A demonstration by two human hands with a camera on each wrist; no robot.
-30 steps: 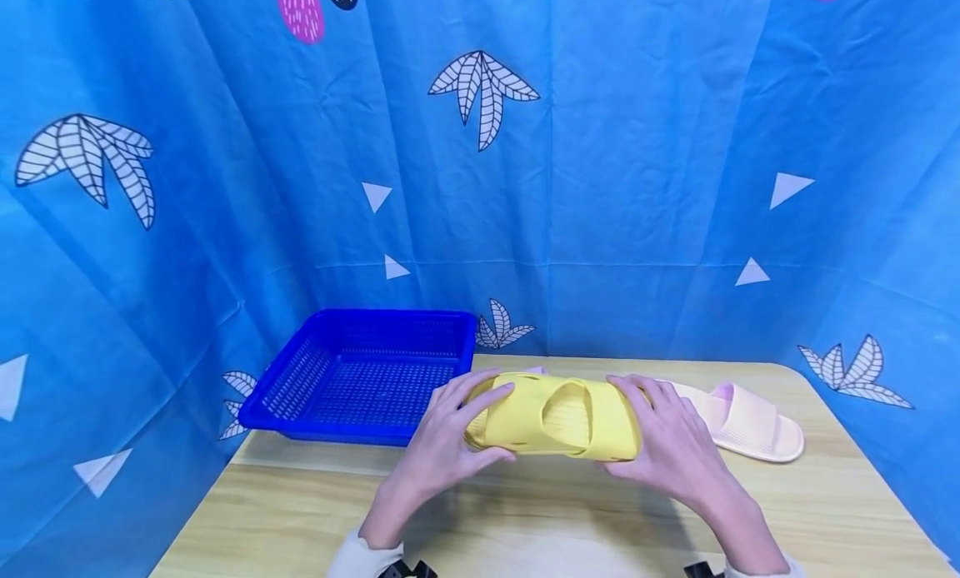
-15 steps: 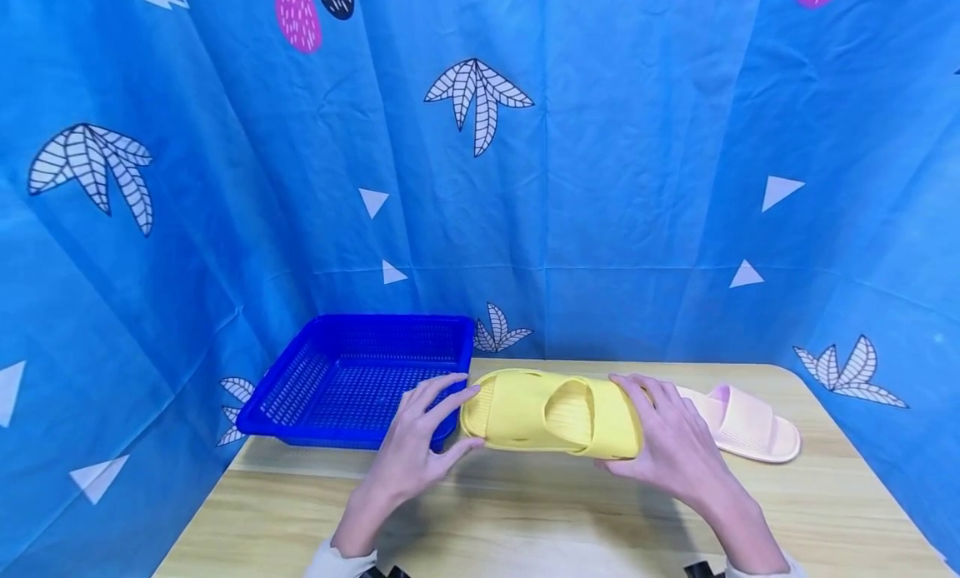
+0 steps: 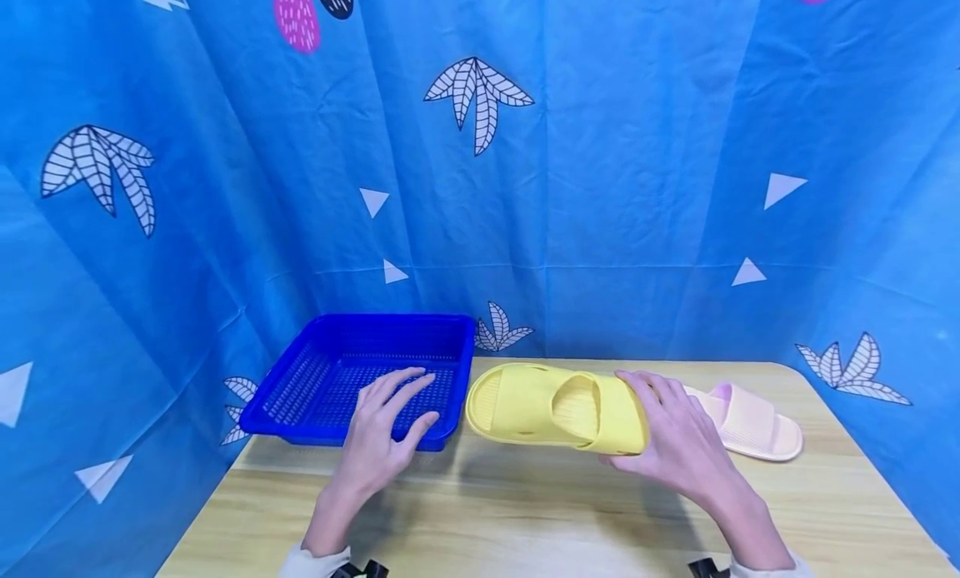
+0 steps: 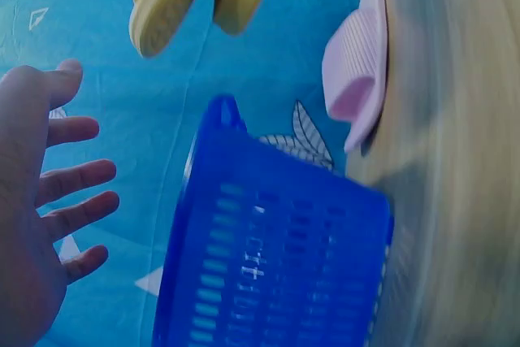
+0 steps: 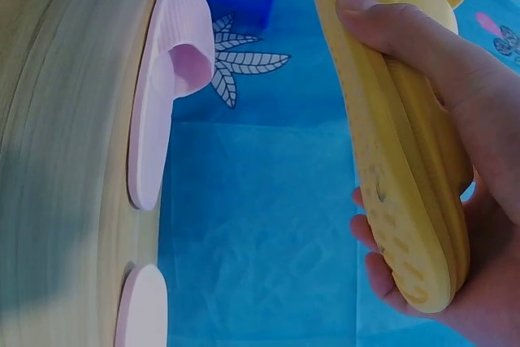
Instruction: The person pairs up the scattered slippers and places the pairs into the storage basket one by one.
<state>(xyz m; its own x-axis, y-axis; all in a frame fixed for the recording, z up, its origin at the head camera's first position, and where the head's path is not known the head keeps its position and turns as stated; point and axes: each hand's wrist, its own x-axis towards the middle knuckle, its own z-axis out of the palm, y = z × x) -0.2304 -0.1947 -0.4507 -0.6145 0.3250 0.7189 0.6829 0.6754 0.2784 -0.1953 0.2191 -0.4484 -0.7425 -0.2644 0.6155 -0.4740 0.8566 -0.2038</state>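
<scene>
A pair of yellow slippers [image 3: 521, 405], fitted together, is held above the table by my right hand [image 3: 678, 432]. That hand grips their right end; in the right wrist view the thumb lies along the side and the fingers [image 5: 388, 278] curl round behind the soles. My left hand [image 3: 378, 436] holds nothing. Its fingers are spread, in front of the near right part of the blue basket [image 3: 300, 432] and apart from the slippers. In the left wrist view two yellow ends [image 4: 175, 6] show with a gap between them.
A pale pink slipper [image 3: 753, 424] lies on the wooden table [image 3: 525, 511] at the right, partly behind my right hand. Another pink slipper [image 5: 175, 79], seen in the right wrist view, is hidden behind the yellow pair in the head view. A blue curtain [image 3: 622, 186] surrounds the table.
My left hand has let go of the yellow slippers' left end and moved left towards the basket, its fingers opening. The right hand still holds the pair, with the left end tipped slightly up.
</scene>
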